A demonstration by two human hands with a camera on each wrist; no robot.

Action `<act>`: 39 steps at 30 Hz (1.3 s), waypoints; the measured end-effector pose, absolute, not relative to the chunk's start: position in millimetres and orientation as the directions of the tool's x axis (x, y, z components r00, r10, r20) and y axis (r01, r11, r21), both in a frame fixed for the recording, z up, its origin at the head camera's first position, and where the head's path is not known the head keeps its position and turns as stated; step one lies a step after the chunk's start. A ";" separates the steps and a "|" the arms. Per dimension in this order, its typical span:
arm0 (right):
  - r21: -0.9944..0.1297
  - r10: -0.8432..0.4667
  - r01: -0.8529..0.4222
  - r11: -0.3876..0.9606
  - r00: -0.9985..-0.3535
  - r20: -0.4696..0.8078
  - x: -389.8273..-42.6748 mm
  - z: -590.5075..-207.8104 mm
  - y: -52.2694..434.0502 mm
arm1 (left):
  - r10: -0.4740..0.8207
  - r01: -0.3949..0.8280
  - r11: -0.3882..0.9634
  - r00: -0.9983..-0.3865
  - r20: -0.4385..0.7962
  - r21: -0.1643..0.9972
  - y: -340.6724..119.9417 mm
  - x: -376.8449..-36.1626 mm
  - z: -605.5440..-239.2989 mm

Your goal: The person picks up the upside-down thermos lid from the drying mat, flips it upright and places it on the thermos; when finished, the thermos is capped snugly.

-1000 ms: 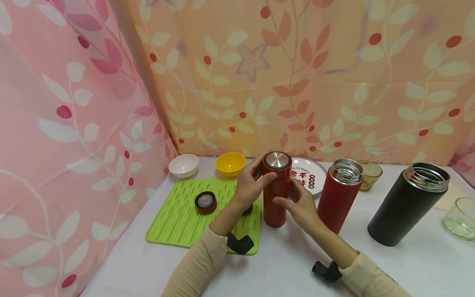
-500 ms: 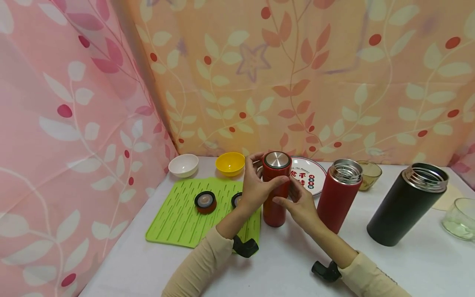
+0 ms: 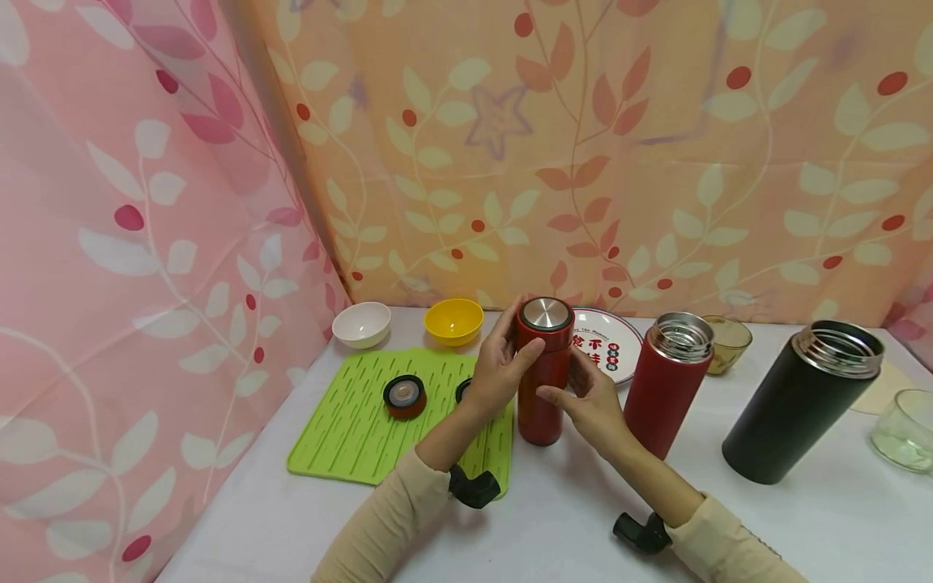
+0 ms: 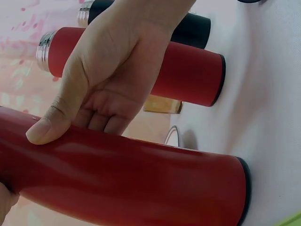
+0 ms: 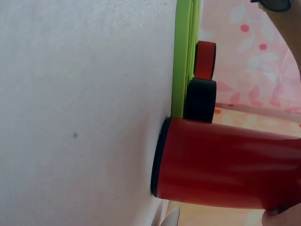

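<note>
A red thermos flask with a steel-topped lid stands upright on the white table. My left hand grips it at the lid from the left, thumb across the front. Lower down, my right hand holds the body from the right, its thumb on the front and its fingers mostly hidden behind. The left wrist view shows the right hand with its thumb along the flask. In the right wrist view the flask's dark base rests on the table, beside the green mat.
On the green mat lie a red-and-black lid and a partly hidden dark lid. Right of my hands stand a lidless red flask and a lidless black flask. Bowls, a plate and glass cups sit around.
My left hand turned rightward round the lid, its thumb crossing the front, then came back left. The flask and my right hand have stayed in place.
</note>
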State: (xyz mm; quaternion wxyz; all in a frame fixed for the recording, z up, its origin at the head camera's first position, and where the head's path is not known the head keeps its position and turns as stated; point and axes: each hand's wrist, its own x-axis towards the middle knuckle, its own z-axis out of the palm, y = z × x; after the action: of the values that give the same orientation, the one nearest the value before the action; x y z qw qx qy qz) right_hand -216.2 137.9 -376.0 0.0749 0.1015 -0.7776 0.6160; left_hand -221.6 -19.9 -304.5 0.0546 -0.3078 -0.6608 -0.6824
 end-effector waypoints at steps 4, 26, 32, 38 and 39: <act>-0.945 -0.060 -0.236 0.226 -0.972 0.228 -215.5 -375.1 137.3 | 0.283 0.456 -0.150 -0.830 0.480 0.877 -17.1 -222.1 -304.0; -0.946 -0.062 -0.233 0.225 -0.972 0.225 -216.8 -376.4 138.3 | 0.243 0.549 -0.121 -0.791 0.561 0.827 -11.6 -240.2 -326.2; -0.949 -0.064 -0.221 0.224 -0.975 0.212 -215.0 -375.8 138.9 | 0.132 0.567 -0.062 -0.811 0.570 0.821 -3.7 -240.4 -325.9; -0.953 -0.063 -0.217 0.210 -0.976 0.208 -215.5 -375.4 138.4 | 0.057 0.531 0.000 -0.846 0.530 0.848 1.2 -238.3 -323.1; -0.953 -0.063 -0.219 0.210 -0.976 0.211 -216.0 -375.4 138.4 | 0.058 0.533 -0.002 -0.845 0.532 0.846 0.7 -238.3 -323.2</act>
State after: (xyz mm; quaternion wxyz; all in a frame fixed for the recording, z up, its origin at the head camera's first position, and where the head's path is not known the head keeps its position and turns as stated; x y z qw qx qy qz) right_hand -216.0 138.4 -375.4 0.0628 0.0909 -0.7752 0.6220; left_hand -238.3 0.7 -323.2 0.1762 -0.2156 -0.6842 -0.6741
